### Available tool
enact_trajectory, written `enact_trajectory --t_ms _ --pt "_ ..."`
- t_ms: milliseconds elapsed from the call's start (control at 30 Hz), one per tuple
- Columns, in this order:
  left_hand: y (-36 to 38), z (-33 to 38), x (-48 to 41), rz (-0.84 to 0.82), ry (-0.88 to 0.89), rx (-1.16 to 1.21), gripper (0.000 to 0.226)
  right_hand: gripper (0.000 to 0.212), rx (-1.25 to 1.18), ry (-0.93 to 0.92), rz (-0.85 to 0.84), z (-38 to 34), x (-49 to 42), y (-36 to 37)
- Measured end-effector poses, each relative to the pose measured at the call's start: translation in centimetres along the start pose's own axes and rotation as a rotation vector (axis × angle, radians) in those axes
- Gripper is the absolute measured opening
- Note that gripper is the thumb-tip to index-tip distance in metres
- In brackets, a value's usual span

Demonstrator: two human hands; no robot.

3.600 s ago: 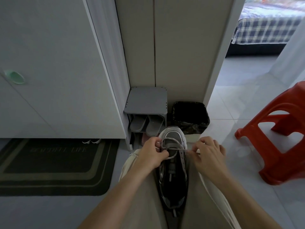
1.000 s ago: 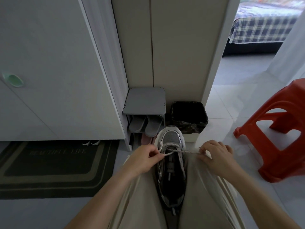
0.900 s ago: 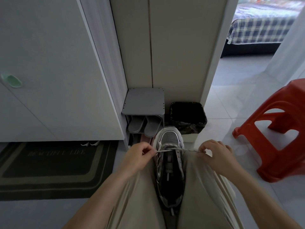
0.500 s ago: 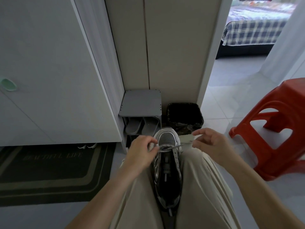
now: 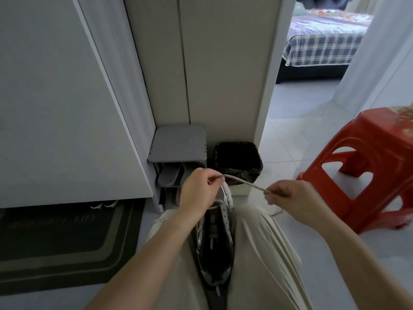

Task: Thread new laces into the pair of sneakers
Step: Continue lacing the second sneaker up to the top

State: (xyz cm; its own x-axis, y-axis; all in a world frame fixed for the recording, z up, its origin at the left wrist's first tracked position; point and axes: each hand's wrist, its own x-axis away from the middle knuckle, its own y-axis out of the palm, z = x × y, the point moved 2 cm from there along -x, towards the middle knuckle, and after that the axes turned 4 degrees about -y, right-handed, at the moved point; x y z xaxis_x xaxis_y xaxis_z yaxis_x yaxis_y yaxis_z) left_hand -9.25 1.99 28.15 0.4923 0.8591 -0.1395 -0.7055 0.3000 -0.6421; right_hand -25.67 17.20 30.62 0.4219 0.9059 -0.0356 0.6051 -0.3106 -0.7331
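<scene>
A grey, white and black sneaker (image 5: 215,240) is wedged between my knees, toe pointing away from me. A pale lace (image 5: 243,182) stretches taut in the air above its toe, from one hand to the other. My left hand (image 5: 197,191) pinches the lace's left end over the sneaker's front and hides the toe. My right hand (image 5: 290,196) pinches the lace's right part beyond my right knee, and a short loose end (image 5: 277,212) hangs below it. The second sneaker is not visible.
Just ahead stand a small grey shoe rack (image 5: 180,148) with slippers and a black-lined bin (image 5: 237,161). A red plastic stool (image 5: 366,166) is close on the right. A dark doormat (image 5: 62,238) lies left below a white cabinet (image 5: 58,104). A doorway shows a bed (image 5: 324,45).
Both hands have lifted off the sneaker and drawn apart, raising the lace into a taut line above the toe. Earlier they worked the lace low at the front eyelets.
</scene>
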Motion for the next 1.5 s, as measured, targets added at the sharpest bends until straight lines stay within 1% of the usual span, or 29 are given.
enact_trajectory --t_ms 33,100,167,233,300,333,367,433,467,533,567,633,667,767,867,933,1033,1133,1167,1200,1233,1267,1300,1333,1367,1400,1433,1500 --pt "0.0 0.2 0.2 -0.003 -0.013 0.013 0.017 0.01 -0.102 0.009 0.057 -0.1 0.0 -0.4" --pt "0.1 1.2 1.2 0.008 -0.016 0.07 0.023 0.006 -0.411 0.053 0.17 -0.8 0.0 -0.9" --pt "0.7 2.6 2.5 0.002 0.029 0.115 0.018 0.007 -0.656 0.117 0.22 -1.6 -0.4 -1.0" --pt "1.9 3.8 4.1 -0.116 0.059 0.147 0.017 0.009 -0.852 0.175 0.224 -2.3 -0.9 -0.7" --pt "3.3 4.6 5.3 -0.31 0.007 0.215 0.033 0.01 -0.995 0.201 0.208 -3.4 -1.4 -0.2" --pt "4.0 4.8 5.7 -0.383 -0.033 0.258 0.038 0.009 -1.011 0.197 0.196 -4.1 -1.7 0.0" --pt "4.4 5.2 6.0 -0.438 -0.067 0.316 0.036 0.009 -0.999 0.187 0.188 -4.7 -2.0 0.2" --pt "4.6 5.7 6.3 -0.509 -0.106 0.444 0.016 0.008 -0.928 0.163 0.207 -5.7 -2.4 0.2" --pt "4.5 5.9 6.3 -0.519 -0.124 0.475 0.009 0.007 -0.875 0.152 0.227 -5.9 -2.5 0.1" --pt "3.9 5.6 6.7 -0.555 -0.157 0.52 0.009 0.007 -0.774 0.136 0.262 -5.6 -2.6 -0.5" --pt "3.5 5.2 7.0 -0.579 -0.178 0.584 0.006 0.007 -0.736 0.136 0.277 -5.3 -2.6 -0.9" --pt "2.1 4.4 7.6 -0.634 -0.218 0.68 0.01 0.007 -0.665 0.136 0.301 -4.3 -2.5 -1.4" --pt "1.3 3.8 7.9 -0.647 -0.22 0.685 0.011 0.006 -0.621 0.131 0.31 -3.8 -2.4 -1.5" --pt "-0.7 1.7 7.9 -0.651 -0.225 0.596 0.012 0.007 -0.404 0.115 0.32 -1.9 -2.1 -1.7" --pt "-2.4 -0.1 7.6 -0.628 -0.255 0.455 0.014 0.007 -0.229 0.102 0.285 0.0 -2.0 -1.5" --pt "-3.4 -1.0 7.4 -0.625 -0.282 0.388 0.015 0.007 -0.217 0.114 0.284 1.2 -2.0 -1.2" --pt "-4.7 -2.2 7.0 -0.625 -0.29 0.223 0.017 0.006 -0.209 0.149 0.288 2.5 -2.0 -0.9" --pt "-5.5 -3.4 6.7 -0.577 -0.297 0.093 0.014 0.009 -0.155 0.218 0.201 4.1 -1.9 -0.5" --pt "-5.6 -3.5 6.6 -0.552 -0.286 0.058 0.014 0.013 -0.088 0.242 0.14 4.4 -1.8 -0.3" --pt "-5.6 -3.6 6.6 -0.523 -0.262 0.023 0.014 0.018 0.034 0.257 0.087 4.6 -1.6 0.1" --pt "-5.5 -3.4 6.5 -0.497 -0.231 0.002 0.016 0.024 0.16 0.243 0.068 4.3 -1.3 0.5" --pt "-5.3 -3.1 6.5 -0.481 -0.199 -0.008 0.017 0.027 0.216 0.195 0.08 3.3 -1.0 1.0" --pt "-4.9 -2.7 6.4 -0.479 -0.173 -0.008 0.018 0.026 0.175 0.104 0.08 1.6 -0.5 1.7" --pt "-4.5 -2.1 6.2 -0.486 -0.154 -0.002 0.019 0.025 0.047 -0.001 0.043 -0.4 0.0 2.6" --pt "-4.1 -1.5 6.0 -0.498 -0.141 0.007 0.02 0.026 -0.095 -0.089 -0.032 -2.6 0.7 3.6" --pt "-3.7 -1.0 5.9 -0.506 -0.128 0.015 0.023 0.028 -0.177 -0.156 -0.115 -4.6 1.3 4.6" --pt "-3.4 -0.5 5.8 -0.509 -0.118 0.029 0.026 0.029 -0.16 -0.211 -0.181 -5.8 1.7 5.5" --pt "-3.2 -0.1 5.7 -0.511 -0.133 0.069 0.03 0.021 -0.08 -0.253 -0.217 -6.2 1.6 6.4"
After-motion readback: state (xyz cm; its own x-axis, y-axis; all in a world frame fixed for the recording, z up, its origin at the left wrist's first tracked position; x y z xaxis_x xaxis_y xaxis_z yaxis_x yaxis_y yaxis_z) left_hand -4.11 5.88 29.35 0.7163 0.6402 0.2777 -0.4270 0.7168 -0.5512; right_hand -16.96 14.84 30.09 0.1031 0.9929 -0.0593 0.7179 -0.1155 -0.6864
